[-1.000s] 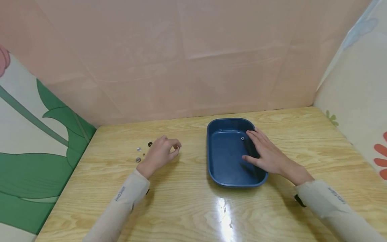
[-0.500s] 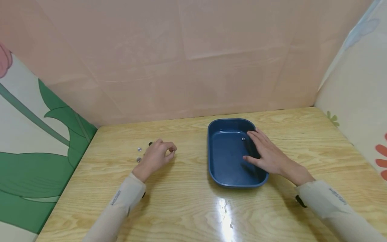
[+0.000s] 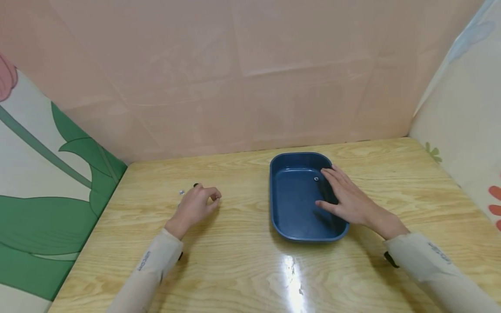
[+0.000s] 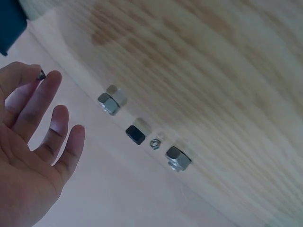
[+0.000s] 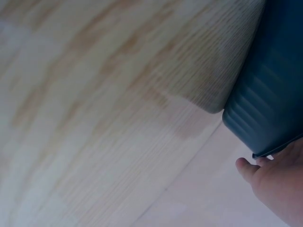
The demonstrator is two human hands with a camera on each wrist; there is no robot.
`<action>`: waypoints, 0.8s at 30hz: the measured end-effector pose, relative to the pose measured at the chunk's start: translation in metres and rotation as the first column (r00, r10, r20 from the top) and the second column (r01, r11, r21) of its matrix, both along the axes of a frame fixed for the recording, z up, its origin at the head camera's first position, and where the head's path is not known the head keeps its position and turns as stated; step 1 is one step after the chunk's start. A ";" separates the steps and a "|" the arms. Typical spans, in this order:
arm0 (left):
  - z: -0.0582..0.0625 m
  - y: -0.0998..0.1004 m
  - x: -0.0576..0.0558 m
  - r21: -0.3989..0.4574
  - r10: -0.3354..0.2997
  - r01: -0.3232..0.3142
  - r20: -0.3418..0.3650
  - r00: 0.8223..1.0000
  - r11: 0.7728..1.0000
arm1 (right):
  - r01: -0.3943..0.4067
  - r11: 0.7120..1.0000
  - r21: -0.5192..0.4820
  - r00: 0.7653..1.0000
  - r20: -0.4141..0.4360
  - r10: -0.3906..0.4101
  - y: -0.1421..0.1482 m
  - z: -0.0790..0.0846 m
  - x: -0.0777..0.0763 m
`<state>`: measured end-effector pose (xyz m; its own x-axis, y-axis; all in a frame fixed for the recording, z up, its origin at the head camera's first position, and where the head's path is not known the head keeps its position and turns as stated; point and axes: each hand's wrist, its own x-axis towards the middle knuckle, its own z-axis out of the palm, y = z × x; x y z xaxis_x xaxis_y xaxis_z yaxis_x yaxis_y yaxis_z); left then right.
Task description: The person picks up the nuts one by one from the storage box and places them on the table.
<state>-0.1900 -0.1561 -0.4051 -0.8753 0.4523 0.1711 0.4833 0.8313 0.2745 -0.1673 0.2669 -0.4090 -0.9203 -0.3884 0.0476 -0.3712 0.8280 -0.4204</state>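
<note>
Between the thumb and index finger, my left hand [image 3: 194,204] pinches a small dark metal nut [image 4: 41,74]; its other fingers are loosely spread. Beside that hand on the table lie a silver hex nut [image 4: 109,103], a black nut [image 4: 135,135], a tiny nut [image 4: 155,143] and a larger silver nut [image 4: 178,158]. In the head view the hand covers some of these. My right hand [image 3: 349,201] rests over the right rim of a blue rectangular tray [image 3: 276,226], fingers fairly straight and reaching inside. A single small nut [image 3: 316,178] lies in the tray near those fingertips.
Both hands work over a wood-grain table [image 3: 242,269] with a bright light reflection in front of the tray. A pinkish sheet [image 3: 235,78] hangs along the back, and printed panels with green leaves [image 3: 39,230] and flowers stand at the sides.
My left hand has drawn back left and slightly toward me with the pinched nut, passing over the loose nuts. The right hand and tray stay in place.
</note>
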 end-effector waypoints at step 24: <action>-0.008 -0.033 0.005 -0.051 0.114 -0.110 0.067 0.991 0.993 | -0.004 1.000 -0.012 1.000 0.001 0.004 0.000 0.001 0.001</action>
<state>-0.1846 -0.1888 -0.4129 -0.9299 0.3569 0.0889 0.3675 0.8920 0.2634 -0.1668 0.2666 -0.4077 -0.9186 -0.3918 0.0518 -0.3745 0.8211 -0.4308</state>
